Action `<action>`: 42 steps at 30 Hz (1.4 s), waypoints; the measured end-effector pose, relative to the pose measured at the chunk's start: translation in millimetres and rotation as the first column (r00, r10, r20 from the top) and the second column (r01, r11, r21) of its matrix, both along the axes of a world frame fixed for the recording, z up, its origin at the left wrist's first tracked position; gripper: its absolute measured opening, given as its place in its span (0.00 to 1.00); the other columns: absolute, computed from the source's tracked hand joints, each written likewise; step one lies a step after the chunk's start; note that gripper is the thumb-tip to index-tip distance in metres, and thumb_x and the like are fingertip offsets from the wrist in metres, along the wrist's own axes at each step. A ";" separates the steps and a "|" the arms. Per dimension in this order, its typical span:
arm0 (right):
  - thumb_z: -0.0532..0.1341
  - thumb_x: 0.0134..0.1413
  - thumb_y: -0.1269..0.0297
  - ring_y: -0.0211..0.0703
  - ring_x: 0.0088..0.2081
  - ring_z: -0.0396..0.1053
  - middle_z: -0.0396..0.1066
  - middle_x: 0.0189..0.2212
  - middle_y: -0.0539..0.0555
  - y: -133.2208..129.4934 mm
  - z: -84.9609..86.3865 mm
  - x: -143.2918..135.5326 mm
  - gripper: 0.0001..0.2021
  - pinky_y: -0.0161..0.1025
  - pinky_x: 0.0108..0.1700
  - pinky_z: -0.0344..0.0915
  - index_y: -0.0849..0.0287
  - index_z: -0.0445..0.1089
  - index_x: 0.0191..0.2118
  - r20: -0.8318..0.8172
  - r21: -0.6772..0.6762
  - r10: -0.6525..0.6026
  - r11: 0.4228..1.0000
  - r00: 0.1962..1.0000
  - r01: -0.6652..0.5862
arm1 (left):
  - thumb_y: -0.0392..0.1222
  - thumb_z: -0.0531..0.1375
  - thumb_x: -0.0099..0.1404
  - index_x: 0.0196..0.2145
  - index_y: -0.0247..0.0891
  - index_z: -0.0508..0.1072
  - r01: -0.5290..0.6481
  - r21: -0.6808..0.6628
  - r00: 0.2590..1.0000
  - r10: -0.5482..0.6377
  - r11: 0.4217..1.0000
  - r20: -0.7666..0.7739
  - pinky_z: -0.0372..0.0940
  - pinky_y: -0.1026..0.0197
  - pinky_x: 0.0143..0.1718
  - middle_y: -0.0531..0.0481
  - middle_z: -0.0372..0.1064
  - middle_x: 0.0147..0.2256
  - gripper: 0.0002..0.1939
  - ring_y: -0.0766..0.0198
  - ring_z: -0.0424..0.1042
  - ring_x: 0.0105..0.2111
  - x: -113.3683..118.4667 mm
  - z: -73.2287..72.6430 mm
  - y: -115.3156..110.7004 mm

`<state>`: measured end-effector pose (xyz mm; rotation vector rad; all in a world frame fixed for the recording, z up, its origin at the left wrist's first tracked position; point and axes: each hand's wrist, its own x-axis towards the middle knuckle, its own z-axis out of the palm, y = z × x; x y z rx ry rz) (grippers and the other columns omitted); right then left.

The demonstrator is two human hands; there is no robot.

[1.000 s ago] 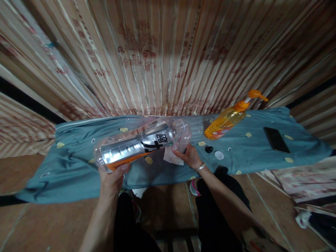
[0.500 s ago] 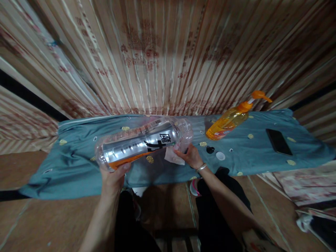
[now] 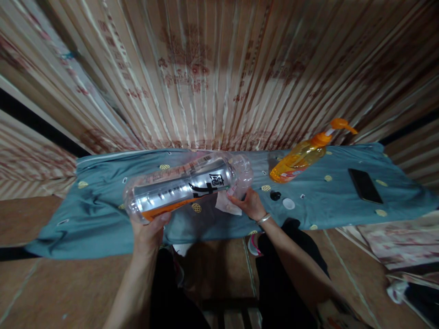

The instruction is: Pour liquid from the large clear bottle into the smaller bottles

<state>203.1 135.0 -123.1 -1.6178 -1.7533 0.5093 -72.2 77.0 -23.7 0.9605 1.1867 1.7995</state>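
Note:
A large clear plastic bottle (image 3: 185, 185) with a silver and orange label lies tilted above the cloth, its base at the left and its narrower end at the right. My left hand (image 3: 149, 233) is closed around the base from below, thumb on the near side. At the other end, my right hand (image 3: 252, 205) pinches a white tissue (image 3: 227, 203) against the bottle; some of its fingers are hidden behind the clear plastic. A small black cap-like piece (image 3: 275, 196) and a white round disc (image 3: 288, 203) lie just right of that hand.
A pump bottle (image 3: 297, 160) of orange liquid stands on the teal patterned cloth (image 3: 92, 219) at the right, with a black phone (image 3: 365, 185) beyond it. Pleated curtains (image 3: 206, 109) hang directly behind the cloth-covered surface. My legs are below its near edge.
Almost nothing differs. Both hands keep the same hold on the bottle and tissue; the whole view has shifted very slightly.

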 end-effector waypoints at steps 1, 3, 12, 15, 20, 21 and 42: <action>0.71 0.48 0.51 0.60 0.40 0.81 0.81 0.39 0.63 0.1 -0.6 0.0 0.28 0.51 0.40 0.78 0.61 0.70 0.51 -0.003 0.004 0.002 1.000 1.000 -0.002 | 0.45 0.76 0.38 0.47 0.46 0.76 -0.005 0.006 1.000 0.005 1.000 0.031 0.63 0.63 0.23 0.50 0.78 0.39 0.35 0.64 0.67 0.25 0.2 0.3 0.1; 0.70 0.49 0.50 0.60 0.41 0.80 0.81 0.39 0.63 0.1 -1.1 0.0 0.27 0.51 0.40 0.78 0.61 0.70 0.50 -0.003 0.011 0.001 1.000 1.000 -0.001 | 0.42 0.76 0.36 0.47 0.45 0.76 -0.012 0.019 0.997 0.010 1.000 0.076 0.61 0.64 0.21 0.50 0.78 0.40 0.36 0.66 0.65 0.24 0.7 0.5 0.1; 0.71 0.48 0.51 0.58 0.39 0.80 0.80 0.36 0.60 -0.6 3.5 -0.1 0.25 0.48 0.39 0.78 0.60 0.70 0.49 -0.023 -0.020 0.007 1.000 1.000 -0.008 | 0.40 0.75 0.36 0.44 0.44 0.76 -0.026 -0.008 0.996 0.027 1.000 0.091 0.70 0.62 0.28 0.50 0.78 0.38 0.33 0.59 0.74 0.31 1.7 -1.0 -1.3; 0.71 0.48 0.51 0.59 0.39 0.80 0.80 0.37 0.60 -0.8 2.7 0.1 0.24 0.50 0.40 0.78 0.59 0.70 0.48 -0.030 -0.011 0.005 1.000 1.000 -0.006 | 0.41 0.76 0.34 0.41 0.42 0.77 -0.031 -0.041 0.993 0.035 0.999 0.112 0.73 0.60 0.32 0.49 0.78 0.36 0.32 0.59 0.76 0.30 1.9 -0.9 -1.0; 0.70 0.49 0.49 0.60 0.39 0.80 0.80 0.37 0.61 -0.9 2.5 0.9 0.25 0.51 0.40 0.78 0.60 0.70 0.48 -0.030 -0.033 0.000 0.999 1.000 -0.001 | 0.38 0.75 0.33 0.40 0.41 0.77 -0.023 -0.028 0.991 0.027 0.999 0.131 0.70 0.63 0.27 0.50 0.78 0.35 0.31 0.62 0.73 0.27 3.3 0.7 -0.6; 0.70 0.48 0.49 0.60 0.40 0.80 0.80 0.37 0.61 -0.9 2.9 0.8 0.25 0.51 0.40 0.78 0.60 0.70 0.48 -0.031 -0.034 0.001 0.999 1.000 -0.002 | 0.36 0.75 0.34 0.40 0.42 0.78 -0.018 -0.021 0.992 0.021 1.000 0.128 0.68 0.65 0.25 0.50 0.78 0.35 0.31 0.64 0.72 0.27 3.3 0.6 -0.6; 0.68 0.51 0.46 0.55 0.36 0.79 0.79 0.35 0.60 0.9 -3.0 2.3 0.26 0.47 0.37 0.76 0.61 0.69 0.49 0.029 -0.027 0.000 1.000 1.000 0.001 | 0.37 0.77 0.33 0.52 0.45 0.73 -0.016 -0.064 0.999 0.018 0.998 0.037 0.74 0.61 0.34 0.49 0.78 0.41 0.44 0.57 0.78 0.35 -4.2 -10.8 -6.1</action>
